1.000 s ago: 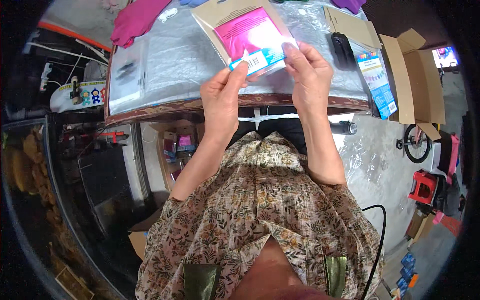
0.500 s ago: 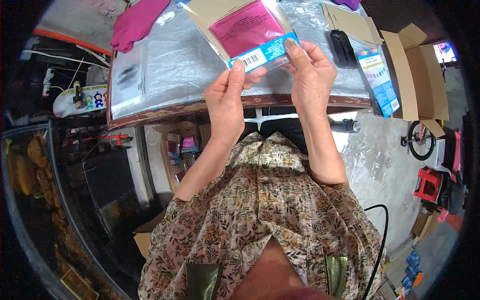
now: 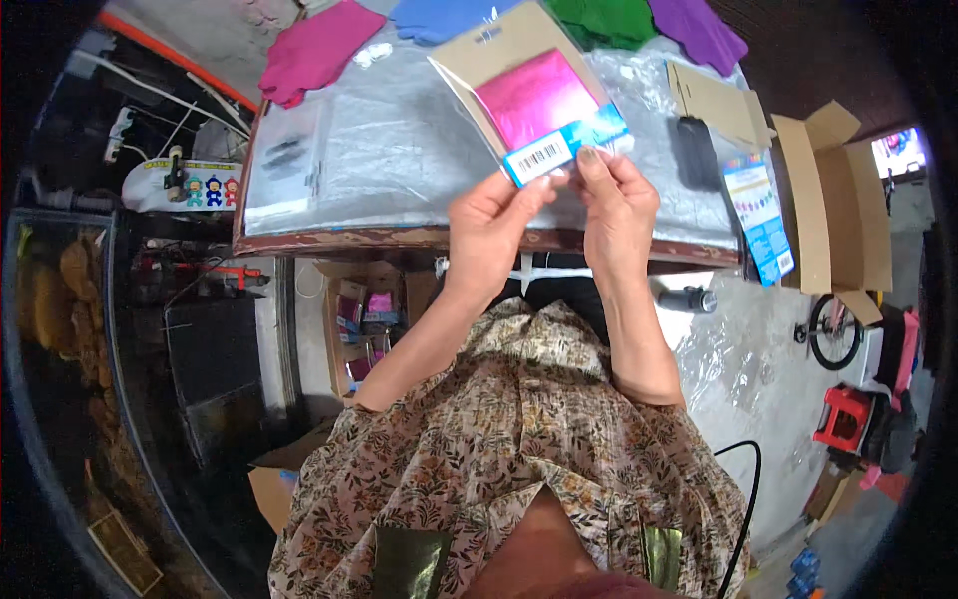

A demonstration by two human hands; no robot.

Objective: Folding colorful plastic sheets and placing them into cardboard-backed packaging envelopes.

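A clear plastic packet (image 3: 539, 98) is held up over the table's near edge. Inside it are tan card and a shiny pink panel, and a blue label strip with a barcode runs along its lower edge. My left hand (image 3: 491, 232) grips the lower edge below the barcode, thumb on the near side. Close beside it, my right hand (image 3: 617, 205) pinches the lower right part of the label. The fingers behind the packet are partly hidden.
Pink (image 3: 324, 48), blue (image 3: 444, 18), green (image 3: 607, 22) and purple (image 3: 699, 32) cloth pieces lie along the table's far side. To the right are tan card (image 3: 711, 95), a dark object (image 3: 697, 150), a blue-and-white printed card (image 3: 758, 215) and an open cardboard box (image 3: 803, 200).
My hands have come closer together along the packet's lower edge. The packet is tilted differently, with a bright glare on its pink panel. The view has shifted, showing more of the coloured cloths.
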